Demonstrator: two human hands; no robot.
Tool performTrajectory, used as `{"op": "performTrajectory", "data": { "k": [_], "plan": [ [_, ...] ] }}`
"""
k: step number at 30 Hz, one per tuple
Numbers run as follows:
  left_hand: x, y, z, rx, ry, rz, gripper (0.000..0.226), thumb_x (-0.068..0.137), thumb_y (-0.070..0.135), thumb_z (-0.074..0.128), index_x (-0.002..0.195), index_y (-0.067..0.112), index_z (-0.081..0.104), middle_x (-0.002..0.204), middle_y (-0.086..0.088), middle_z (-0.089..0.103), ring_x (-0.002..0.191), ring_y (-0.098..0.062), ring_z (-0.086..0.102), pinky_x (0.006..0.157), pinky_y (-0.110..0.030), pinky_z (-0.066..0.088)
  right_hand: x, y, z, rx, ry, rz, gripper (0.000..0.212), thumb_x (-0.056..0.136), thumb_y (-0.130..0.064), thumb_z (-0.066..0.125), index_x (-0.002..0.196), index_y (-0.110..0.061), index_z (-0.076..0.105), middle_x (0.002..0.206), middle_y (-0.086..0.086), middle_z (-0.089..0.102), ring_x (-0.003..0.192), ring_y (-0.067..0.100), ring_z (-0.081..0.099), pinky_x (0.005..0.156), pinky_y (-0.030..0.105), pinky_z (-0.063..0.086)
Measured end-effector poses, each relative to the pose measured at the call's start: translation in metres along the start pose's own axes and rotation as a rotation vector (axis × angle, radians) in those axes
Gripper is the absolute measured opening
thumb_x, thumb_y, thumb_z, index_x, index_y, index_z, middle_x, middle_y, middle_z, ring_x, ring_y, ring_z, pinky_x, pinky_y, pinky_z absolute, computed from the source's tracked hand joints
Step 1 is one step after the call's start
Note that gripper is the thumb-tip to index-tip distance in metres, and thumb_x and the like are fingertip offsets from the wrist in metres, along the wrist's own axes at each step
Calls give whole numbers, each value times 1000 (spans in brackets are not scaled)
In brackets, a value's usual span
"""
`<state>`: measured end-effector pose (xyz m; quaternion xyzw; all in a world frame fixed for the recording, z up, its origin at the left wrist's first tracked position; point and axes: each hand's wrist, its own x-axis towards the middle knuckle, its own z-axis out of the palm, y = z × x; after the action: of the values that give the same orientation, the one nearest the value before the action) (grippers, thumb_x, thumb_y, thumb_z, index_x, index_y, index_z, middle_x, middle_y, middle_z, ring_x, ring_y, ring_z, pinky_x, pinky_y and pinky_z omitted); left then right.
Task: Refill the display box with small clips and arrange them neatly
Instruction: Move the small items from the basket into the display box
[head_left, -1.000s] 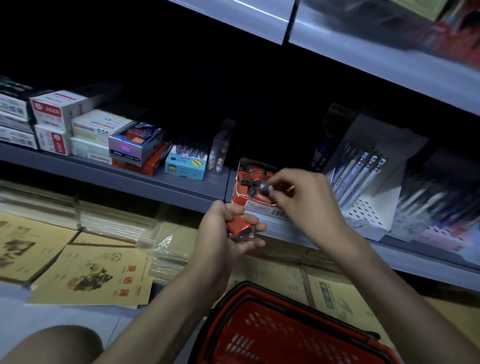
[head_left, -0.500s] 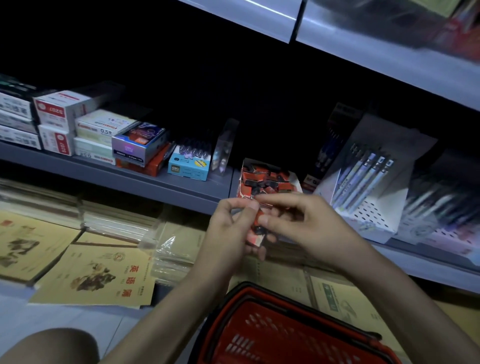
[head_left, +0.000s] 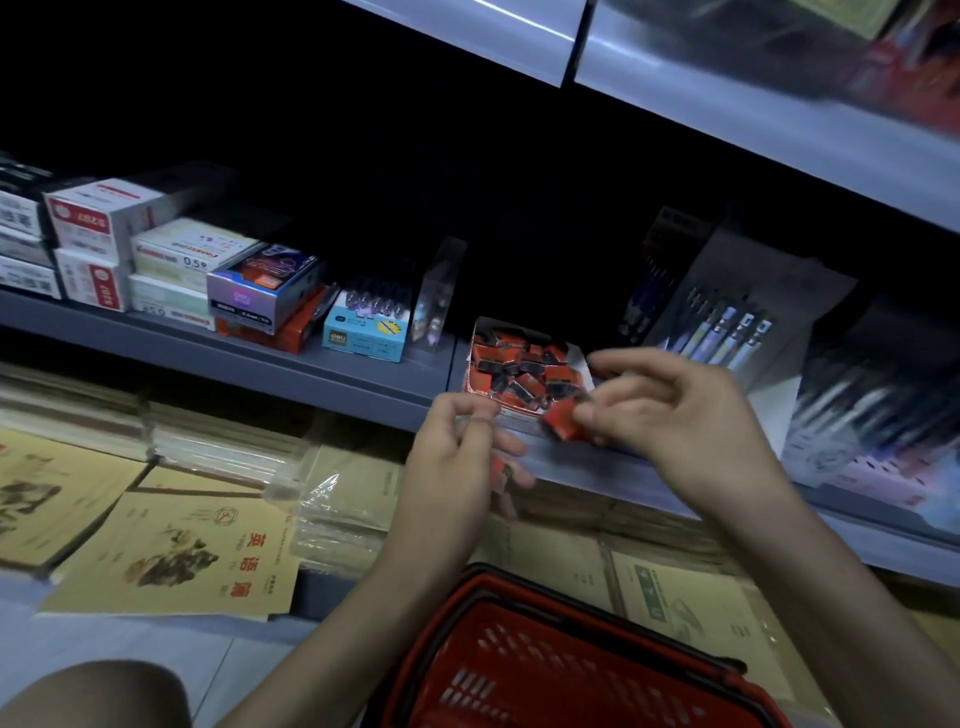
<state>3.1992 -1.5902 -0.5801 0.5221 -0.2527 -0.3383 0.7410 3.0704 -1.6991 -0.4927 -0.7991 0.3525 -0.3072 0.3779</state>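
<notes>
Holding anything, are the hands?

Yes. The right hand (head_left: 680, 415) pinches one small red-and-black clip (head_left: 563, 423) between thumb and fingertips, just in front of the display box (head_left: 471, 364). The left hand (head_left: 452, 452), lower and left of the box, curls round a small red packet (head_left: 500, 475). Blur hides its details.

Where is the box, and how full?

It sits at the front edge of a grey shelf (head_left: 311, 374). More clips (head_left: 524, 371) lie inside in a loose jumble, tilted every way, not in rows.

How would a clip handle?

Judging by looks, it is light, hard and stiff, with smooth sides that could slip. It is best taken by its two flat sides, as the right hand takes it, and set down flat. A dropped one would likely tip among the rest.

What else is around the box?

To its right, a white rack of pens (head_left: 727, 332) stands very near the right hand's knuckles. To its left are a clear case (head_left: 436, 296) and a blue carton (head_left: 363, 338), with stacked cartons (head_left: 171, 260) farther left. Below the box lie wrapped exercise books (head_left: 171, 556). Nearer the person than the box is a red basket (head_left: 483, 577).

Anything in the way?

The box mouth looks open from the front. The rack leaves little room on the right, and behind the box the shelf is in darkness.
</notes>
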Motion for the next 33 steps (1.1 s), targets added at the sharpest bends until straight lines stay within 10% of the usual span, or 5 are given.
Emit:
{"op": "performTrajectory", "data": {
  "k": [6,13,19,33],
  "plan": [
    [9,-1,-7,-169,46,-57,32,98,-17,47,109,10,61,109,-17,61,105,-27,70,93,-40,60,26,28,9,-601,187,-330,16,86,-14,82,97,-24,79,92,-12,68,77,1,64,77,22,56],
    [3,6,-4,-323,-8,-23,41,101,-7,56,137,13,55,121,-21,70,112,-26,73,97,-35,59,18,30,11,-680,48,-275,14,93,-21,73,96,-29,83,92,-14,75,94,10,63,81,30,51],
    [0,11,-2,-241,-35,19,34,106,21,53,140,21,58,118,-4,78,110,-17,74,101,-34,57,0,3,21,-128,-73,-197,21,91,-13,76,101,-31,80,92,-6,75,79,17,69,73,33,57],
    [0,12,-10,-200,-59,-67,30,109,33,44,136,22,52,93,-13,81,84,-30,79,71,-36,64,17,-6,24,253,-114,-7,21,81,-1,82,95,-15,76,83,1,76,77,10,71,65,18,53]
  ]
}}
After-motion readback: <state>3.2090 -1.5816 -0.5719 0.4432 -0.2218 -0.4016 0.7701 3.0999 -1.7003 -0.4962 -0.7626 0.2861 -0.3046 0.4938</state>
